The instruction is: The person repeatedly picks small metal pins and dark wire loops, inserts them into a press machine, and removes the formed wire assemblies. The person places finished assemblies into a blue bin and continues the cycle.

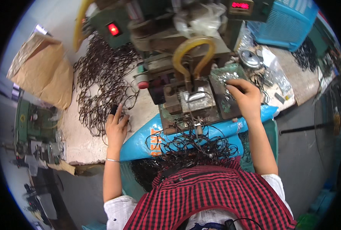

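Note:
My left hand (117, 129) rests at the near edge of a big heap of thin dark cables (99, 90) on the left of the table. Its fingers are apart, and one wears a black finger cover (114, 109). My right hand (248, 99) hangs over a green tray (225, 100) of small shiny metal parts (228, 79). Thumb and forefinger are pinched together; what lies between them is too small to make out. Between the hands stands a green press machine (155, 63). On its metal bed (199, 101) lies a dark cable.
More black cables (193, 140) lie over a blue plastic bag (139, 140) at my lap. A red-topped button (142, 82) sits left of the press. A brown paper sack (44, 73) stands far left, a blue plastic basket (287, 25) far right. A yellow hose (177, 57) loops above the bed.

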`<state>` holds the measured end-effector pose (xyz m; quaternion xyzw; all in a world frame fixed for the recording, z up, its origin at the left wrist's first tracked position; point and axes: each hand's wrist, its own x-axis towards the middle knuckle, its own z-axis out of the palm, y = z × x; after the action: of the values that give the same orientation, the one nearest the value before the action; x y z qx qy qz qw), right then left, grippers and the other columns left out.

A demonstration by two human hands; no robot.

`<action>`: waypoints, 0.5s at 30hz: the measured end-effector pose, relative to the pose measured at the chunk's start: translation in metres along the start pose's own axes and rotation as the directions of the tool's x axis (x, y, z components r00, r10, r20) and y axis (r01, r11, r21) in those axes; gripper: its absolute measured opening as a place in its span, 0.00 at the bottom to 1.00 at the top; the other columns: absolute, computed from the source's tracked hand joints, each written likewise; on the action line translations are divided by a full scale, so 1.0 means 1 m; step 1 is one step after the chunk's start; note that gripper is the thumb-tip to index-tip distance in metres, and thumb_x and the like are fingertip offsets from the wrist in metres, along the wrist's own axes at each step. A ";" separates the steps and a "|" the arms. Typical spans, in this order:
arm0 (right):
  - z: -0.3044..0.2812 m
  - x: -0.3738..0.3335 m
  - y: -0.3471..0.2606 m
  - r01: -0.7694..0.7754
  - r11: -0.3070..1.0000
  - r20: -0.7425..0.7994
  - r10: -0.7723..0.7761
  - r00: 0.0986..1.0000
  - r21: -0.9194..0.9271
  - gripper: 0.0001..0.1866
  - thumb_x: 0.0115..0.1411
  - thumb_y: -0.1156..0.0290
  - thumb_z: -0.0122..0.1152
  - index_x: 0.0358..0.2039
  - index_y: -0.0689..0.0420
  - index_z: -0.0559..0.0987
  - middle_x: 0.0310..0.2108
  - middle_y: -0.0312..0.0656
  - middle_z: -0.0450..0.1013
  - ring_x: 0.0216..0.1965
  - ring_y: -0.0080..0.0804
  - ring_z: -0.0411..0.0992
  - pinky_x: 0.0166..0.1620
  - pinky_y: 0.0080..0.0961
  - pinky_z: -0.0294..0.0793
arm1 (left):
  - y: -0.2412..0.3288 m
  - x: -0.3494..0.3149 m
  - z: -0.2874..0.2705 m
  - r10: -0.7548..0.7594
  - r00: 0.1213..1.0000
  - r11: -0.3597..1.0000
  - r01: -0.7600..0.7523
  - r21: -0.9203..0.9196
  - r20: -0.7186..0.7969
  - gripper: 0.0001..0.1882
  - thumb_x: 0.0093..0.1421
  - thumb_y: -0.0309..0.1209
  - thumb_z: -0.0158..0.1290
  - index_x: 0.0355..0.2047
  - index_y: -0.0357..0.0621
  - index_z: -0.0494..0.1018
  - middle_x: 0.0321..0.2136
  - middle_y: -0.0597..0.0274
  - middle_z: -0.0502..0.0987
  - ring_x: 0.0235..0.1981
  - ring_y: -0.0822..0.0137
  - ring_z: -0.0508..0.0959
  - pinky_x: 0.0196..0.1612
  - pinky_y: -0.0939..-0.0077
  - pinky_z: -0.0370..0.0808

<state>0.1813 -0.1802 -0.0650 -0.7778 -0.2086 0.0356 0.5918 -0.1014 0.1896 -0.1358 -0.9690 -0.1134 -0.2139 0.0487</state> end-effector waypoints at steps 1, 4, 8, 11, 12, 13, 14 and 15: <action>0.005 -0.001 -0.018 0.056 0.997 0.049 -0.059 0.997 0.058 0.09 0.59 0.76 0.68 0.40 0.64 0.86 0.34 0.36 0.82 0.35 0.19 0.76 0.40 0.18 0.74 | 0.010 0.005 0.002 -0.066 0.996 0.996 0.062 -0.066 -0.058 0.11 0.53 0.25 0.62 0.38 0.49 0.84 0.64 0.61 0.73 0.47 0.52 0.76 0.52 0.61 0.74; 0.024 0.006 -0.047 0.100 0.977 0.141 -0.127 0.982 0.187 0.09 0.55 0.74 0.70 0.36 0.63 0.85 0.34 0.39 0.83 0.38 0.25 0.79 0.46 0.23 0.76 | 0.046 0.046 0.006 -0.297 0.913 0.920 0.194 -0.341 -0.281 0.06 0.59 0.24 0.62 0.38 0.40 0.80 0.47 0.57 0.81 0.40 0.57 0.79 0.46 0.67 0.75; 0.053 -0.002 -0.054 0.148 0.928 0.081 -0.186 0.979 0.343 0.16 0.54 0.77 0.69 0.44 0.64 0.79 0.36 0.40 0.82 0.40 0.22 0.78 0.47 0.22 0.75 | 0.088 0.065 0.003 -0.781 0.611 0.257 0.127 -0.958 -0.129 0.04 0.70 0.26 0.55 0.40 0.38 0.71 0.33 0.62 0.78 0.32 0.72 0.79 0.36 0.78 0.77; 0.054 -0.009 -0.050 0.128 0.936 0.051 -0.153 0.987 0.329 0.21 0.55 0.79 0.68 0.50 0.64 0.75 0.37 0.40 0.82 0.41 0.21 0.78 0.49 0.22 0.75 | 0.109 0.082 -0.036 -0.730 0.672 0.053 -0.122 -0.991 -0.122 0.05 0.70 0.22 0.52 0.42 0.40 0.66 0.39 0.57 0.77 0.37 0.68 0.78 0.42 0.71 0.81; 0.057 -0.007 -0.048 0.126 0.931 0.059 -0.155 0.986 0.344 0.22 0.55 0.79 0.68 0.51 0.64 0.75 0.37 0.40 0.82 0.41 0.21 0.78 0.49 0.22 0.75 | 0.124 0.092 -0.065 -0.677 0.713 0.006 -0.240 -0.971 -0.180 0.06 0.69 0.19 0.51 0.43 0.40 0.66 0.41 0.54 0.76 0.39 0.65 0.78 0.44 0.67 0.82; 0.059 -0.005 -0.048 0.130 0.924 0.067 -0.164 0.984 0.359 0.23 0.55 0.79 0.68 0.51 0.64 0.74 0.38 0.40 0.82 0.41 0.21 0.77 0.49 0.22 0.74 | 0.130 0.098 -0.088 -0.576 0.766 0.002 -0.348 -0.937 -0.286 0.09 0.67 0.17 0.52 0.44 0.41 0.66 0.41 0.52 0.76 0.41 0.63 0.79 0.47 0.63 0.82; 0.059 -0.008 -0.056 0.031 0.903 0.139 -0.100 0.985 0.429 0.25 0.55 0.80 0.69 0.53 0.65 0.73 0.38 0.40 0.81 0.41 0.20 0.77 0.49 0.22 0.74 | 0.138 0.107 -0.108 -0.510 0.784 0.025 -0.399 -0.917 -0.355 0.09 0.67 0.17 0.53 0.43 0.40 0.66 0.41 0.51 0.76 0.41 0.63 0.79 0.48 0.63 0.81; 0.060 -0.010 -0.058 -0.003 0.879 0.150 -0.078 0.986 0.476 0.26 0.54 0.80 0.69 0.54 0.66 0.72 0.37 0.39 0.81 0.41 0.20 0.77 0.49 0.22 0.74 | 0.146 0.116 -0.119 -0.435 0.795 0.039 -0.452 -0.891 -0.422 0.10 0.66 0.16 0.53 0.43 0.39 0.66 0.40 0.50 0.77 0.42 0.62 0.80 0.50 0.63 0.81</action>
<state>0.1381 -0.1171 -0.0302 -0.5994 -0.2568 0.1381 0.7454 -0.0122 0.0545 0.0146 -0.5919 0.0966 -0.5264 -0.6026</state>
